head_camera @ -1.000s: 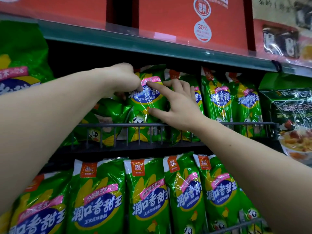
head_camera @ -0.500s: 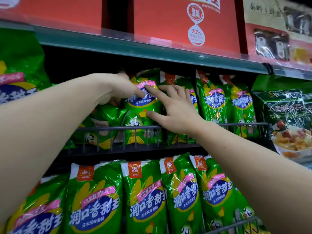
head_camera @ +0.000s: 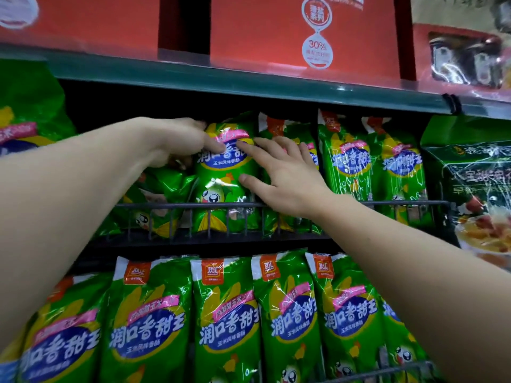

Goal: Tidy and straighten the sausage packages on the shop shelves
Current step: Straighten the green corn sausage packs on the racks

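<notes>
Nearest, along the front edge of the lower shelf: lower row of packages, green, stood upright side by side, labels facing out.

Above that, behind the wire rail at the front edge of the middle shelf: centre package, stood on its bottom end, long axis close to vertical. Held from both sides.

At its upper left corner, left hand: thumb laid across the front label, the other digits tucked out of sight behind the top edge, so gripped there as far as could be told.

At its right edge, right hand: fingers straight and spread, pressed flat. Index tip rested on the label almost meeting the left thumb, with the right thumb lower on the front. Nothing clasped.

Lay squarely between the two hands, neither one nearer.

Just left of it, against the rail: slumped package, fallen sideways and crumpled, lower than its neighbours. Toward the shelf's right end: upright packages, neat.

Judged next: centre package eased plumb, then a reach down and left for the slumped one, closer to the left hand.

Farthest, on the top shelf: red boxes.
</notes>
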Demonstrator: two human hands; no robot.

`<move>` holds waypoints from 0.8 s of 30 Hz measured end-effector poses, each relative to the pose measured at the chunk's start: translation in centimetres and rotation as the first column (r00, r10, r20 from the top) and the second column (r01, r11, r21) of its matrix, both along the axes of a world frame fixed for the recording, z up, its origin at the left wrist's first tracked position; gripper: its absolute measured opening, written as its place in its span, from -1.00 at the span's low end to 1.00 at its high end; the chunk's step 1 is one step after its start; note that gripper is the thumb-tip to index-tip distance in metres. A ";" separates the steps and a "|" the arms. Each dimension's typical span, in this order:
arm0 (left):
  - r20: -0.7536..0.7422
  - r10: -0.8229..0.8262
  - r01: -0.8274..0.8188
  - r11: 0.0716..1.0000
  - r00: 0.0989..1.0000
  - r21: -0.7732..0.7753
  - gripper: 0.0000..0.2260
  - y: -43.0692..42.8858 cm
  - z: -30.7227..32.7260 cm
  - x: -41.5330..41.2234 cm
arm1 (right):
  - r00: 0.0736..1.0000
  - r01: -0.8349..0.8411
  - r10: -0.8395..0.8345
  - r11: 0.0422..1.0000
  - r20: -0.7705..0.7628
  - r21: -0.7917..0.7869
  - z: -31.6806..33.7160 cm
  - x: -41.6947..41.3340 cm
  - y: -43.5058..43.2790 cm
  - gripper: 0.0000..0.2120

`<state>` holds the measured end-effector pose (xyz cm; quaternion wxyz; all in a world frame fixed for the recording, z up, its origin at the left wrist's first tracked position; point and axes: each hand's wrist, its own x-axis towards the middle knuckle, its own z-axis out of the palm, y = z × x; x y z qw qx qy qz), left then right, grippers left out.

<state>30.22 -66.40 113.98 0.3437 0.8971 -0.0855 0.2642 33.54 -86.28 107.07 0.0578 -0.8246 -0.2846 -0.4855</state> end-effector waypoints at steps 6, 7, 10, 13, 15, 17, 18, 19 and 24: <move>0.133 0.193 -0.214 0.963 0.972 0.166 -0.30 -0.4 -0.3 0.6 | 0.996 0.075 -0.072 0.995 0.049 -0.061 -0.7 0.7 -0.1 -0.38; 0.175 0.248 -0.281 0.938 0.953 0.203 -0.23 -0.5 -0.5 0.6 | 0.995 0.089 -0.085 0.994 0.053 -0.069 -0.8 0.8 0.0 -0.37; 0.312 0.413 -0.497 0.825 0.856 0.271 -0.12 -0.7 -1.6 -0.1 | 0.994 0.100 -0.096 0.992 0.053 -0.080 -0.8 0.9 0.0 -0.35; 0.443 0.476 -0.622 0.731 0.760 0.280 -0.14 -0.6 -2.8 -1.0 | 0.995 0.095 -0.092 0.993 0.047 -0.069 -0.9 1.1 0.1 -0.33; 0.487 0.459 -0.627 0.733 0.743 0.264 -0.17 -0.1 -3.7 -1.5 | 0.995 0.086 -0.083 0.994 0.047 -0.063 -0.9 1.1 0.2 -0.32; 0.515 0.439 -0.622 0.739 0.736 0.259 -0.17 0.5 -4.6 -2.1 | 0.996 0.074 -0.071 0.996 0.051 -0.054 -0.9 1.2 0.1 -0.31; 0.530 0.419 -0.613 0.745 0.737 0.264 -0.18 0.9 -5.2 -2.5 | 0.997 0.067 -0.064 0.996 0.054 -0.052 -0.8 1.2 0.1 -0.31; 0.545 0.389 -0.595 0.756 0.743 0.271 -0.20 1.2 -5.8 -2.9 | 0.997 0.063 -0.060 0.997 0.054 -0.054 -0.8 1.2 0.1 -0.31; 0.611 0.273 -0.558 0.756 0.743 0.342 -0.21 3.2 -9.0 -5.1 | 0.997 0.038 -0.034 0.998 0.064 -0.053 -0.9 1.5 0.1 -0.31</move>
